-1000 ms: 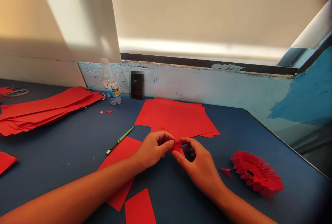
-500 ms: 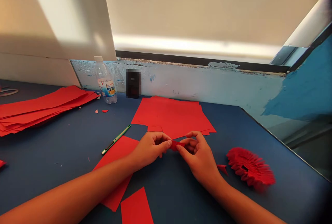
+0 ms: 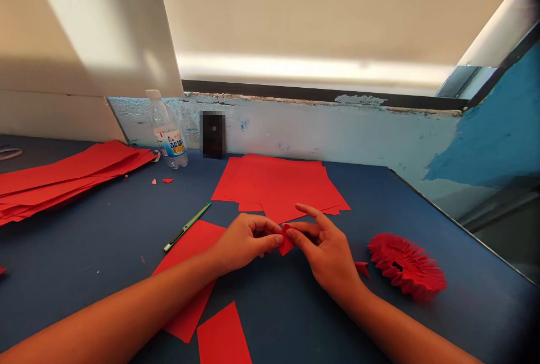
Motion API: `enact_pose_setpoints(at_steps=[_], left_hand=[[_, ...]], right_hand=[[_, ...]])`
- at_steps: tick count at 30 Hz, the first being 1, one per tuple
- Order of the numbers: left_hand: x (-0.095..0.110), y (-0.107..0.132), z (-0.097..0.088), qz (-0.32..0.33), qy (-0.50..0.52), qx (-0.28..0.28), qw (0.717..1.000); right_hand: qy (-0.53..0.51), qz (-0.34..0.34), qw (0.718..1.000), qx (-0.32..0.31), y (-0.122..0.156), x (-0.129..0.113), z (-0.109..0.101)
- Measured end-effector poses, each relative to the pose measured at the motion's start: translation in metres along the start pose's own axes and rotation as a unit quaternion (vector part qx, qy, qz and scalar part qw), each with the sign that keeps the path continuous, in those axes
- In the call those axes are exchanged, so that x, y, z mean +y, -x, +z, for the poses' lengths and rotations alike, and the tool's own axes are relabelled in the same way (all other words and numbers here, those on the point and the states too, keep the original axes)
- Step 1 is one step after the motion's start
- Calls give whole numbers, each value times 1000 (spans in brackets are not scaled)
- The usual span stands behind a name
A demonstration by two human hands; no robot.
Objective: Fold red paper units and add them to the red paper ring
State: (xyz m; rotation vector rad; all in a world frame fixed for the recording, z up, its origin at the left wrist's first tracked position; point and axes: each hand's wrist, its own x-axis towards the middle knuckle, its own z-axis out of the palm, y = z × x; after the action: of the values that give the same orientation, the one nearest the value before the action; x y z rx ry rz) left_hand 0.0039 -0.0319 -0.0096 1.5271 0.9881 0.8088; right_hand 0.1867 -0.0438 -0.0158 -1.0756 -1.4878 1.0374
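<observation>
Pinching a small red paper [image 3: 286,247] (both grips clamped on it), left hand [image 3: 248,241] and right hand [image 3: 327,251] nearly meet.

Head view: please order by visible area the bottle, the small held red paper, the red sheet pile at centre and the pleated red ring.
1. Red sheet pile
2. Pleated red ring
3. Bottle
4. Small held red paper
The ring is nearer than the bottle, so their true order is unsure.
</observation>
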Motion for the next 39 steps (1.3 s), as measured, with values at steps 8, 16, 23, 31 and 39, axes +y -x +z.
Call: enact_pose_setpoints(at_steps=[8,16,23,31,39], left_hand=[[-2,0,2,9,-6,35,999],[0,1,4,29,-10,59,998],[5,3,2,16,-18,36,999],[9,2,-2,-4,8,9,1000],[6,1,-2,-12,11,0,1000]], right_hand=[[-69,-16,997,-2,-1,0,0],[-47,-33,998,-24,4,-2,5],[-78,-18,996,-35,3,-5,5],[-106,-15,993,-53,4,-6,5],[-115,-11,992,-46,4,-3,4]])
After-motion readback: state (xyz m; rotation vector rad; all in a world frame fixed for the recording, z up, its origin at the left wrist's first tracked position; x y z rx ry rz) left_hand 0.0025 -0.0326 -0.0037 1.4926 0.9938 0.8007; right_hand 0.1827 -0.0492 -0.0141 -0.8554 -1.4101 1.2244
